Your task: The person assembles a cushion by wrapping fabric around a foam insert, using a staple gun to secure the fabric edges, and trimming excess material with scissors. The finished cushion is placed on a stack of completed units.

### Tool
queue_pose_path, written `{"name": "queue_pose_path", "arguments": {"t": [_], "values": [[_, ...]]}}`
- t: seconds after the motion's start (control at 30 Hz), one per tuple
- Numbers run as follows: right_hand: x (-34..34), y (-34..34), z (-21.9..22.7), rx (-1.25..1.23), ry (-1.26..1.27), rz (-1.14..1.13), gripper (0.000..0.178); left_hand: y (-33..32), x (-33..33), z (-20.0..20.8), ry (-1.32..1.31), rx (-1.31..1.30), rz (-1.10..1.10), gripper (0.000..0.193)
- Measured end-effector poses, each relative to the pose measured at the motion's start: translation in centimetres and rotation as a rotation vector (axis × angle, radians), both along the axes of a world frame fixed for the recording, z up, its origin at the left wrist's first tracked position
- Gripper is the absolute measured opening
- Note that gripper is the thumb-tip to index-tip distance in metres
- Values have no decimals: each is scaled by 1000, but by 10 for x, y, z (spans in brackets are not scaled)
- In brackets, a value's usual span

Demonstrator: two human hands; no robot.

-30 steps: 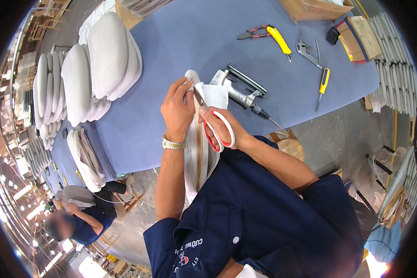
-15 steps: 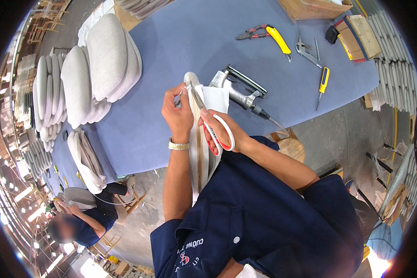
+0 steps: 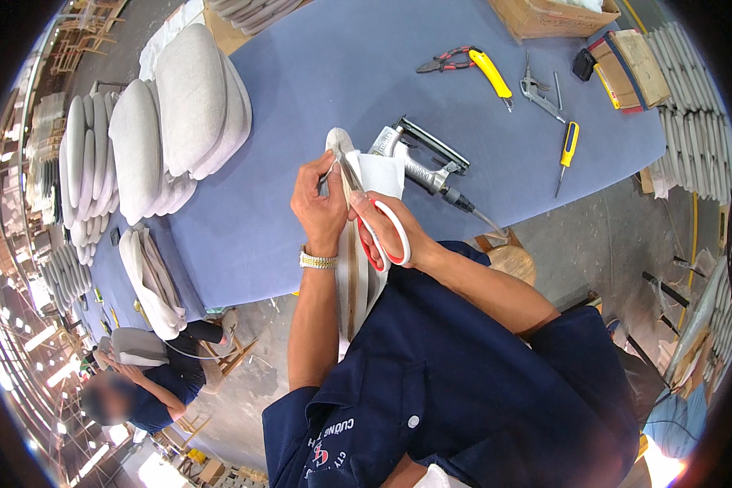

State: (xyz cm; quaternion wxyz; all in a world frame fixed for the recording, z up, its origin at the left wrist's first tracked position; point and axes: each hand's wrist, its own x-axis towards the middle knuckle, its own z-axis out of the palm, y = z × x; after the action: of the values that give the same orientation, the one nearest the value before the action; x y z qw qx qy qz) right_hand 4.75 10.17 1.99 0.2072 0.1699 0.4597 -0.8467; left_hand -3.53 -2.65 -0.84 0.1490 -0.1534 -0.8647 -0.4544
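A grey upholstered pad [image 3: 339,140] stands on edge against my body, its underside with a brown strip facing right. My left hand [image 3: 320,209] is closed near the pad's upper end, thumb and fingers pinching the edge of its cover fabric. With my right hand [image 3: 398,230] I grip scissors [image 3: 397,233] with white and red handles. Their blades point up and to the left along the pad, tips close to my left fingertips; whether they are cutting, I cannot tell. White material [image 3: 382,173] shows behind the blades, next to a silver staple gun [image 3: 419,167] on the table.
On the blue-covered table [image 3: 244,220] lie pliers [image 3: 447,60], a yellow cutter [image 3: 490,71], an air blow gun [image 3: 538,91] and a yellow screwdriver [image 3: 570,145]. Grey pads [image 3: 189,98] are stacked at left. A cardboard box [image 3: 545,18] stands at the back. Another person [image 3: 150,398] sits at lower left.
My left hand has shifted slightly right and down along the pad's edge. The scissors stay in my right hand in nearly the same place. The other person's hands have moved a little.
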Motion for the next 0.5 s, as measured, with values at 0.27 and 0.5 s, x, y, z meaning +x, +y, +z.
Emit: {"name": "queue_pose_path", "arguments": {"t": [0.27, 0.5], "values": [[0, 6, 1, 24, 7, 47, 53, 3, 0, -2, 38, -13, 22, 9], [5, 15, 1, -16, -25, 84, 52, 12, -4, 6, 104, -49, 2, 10]]}}
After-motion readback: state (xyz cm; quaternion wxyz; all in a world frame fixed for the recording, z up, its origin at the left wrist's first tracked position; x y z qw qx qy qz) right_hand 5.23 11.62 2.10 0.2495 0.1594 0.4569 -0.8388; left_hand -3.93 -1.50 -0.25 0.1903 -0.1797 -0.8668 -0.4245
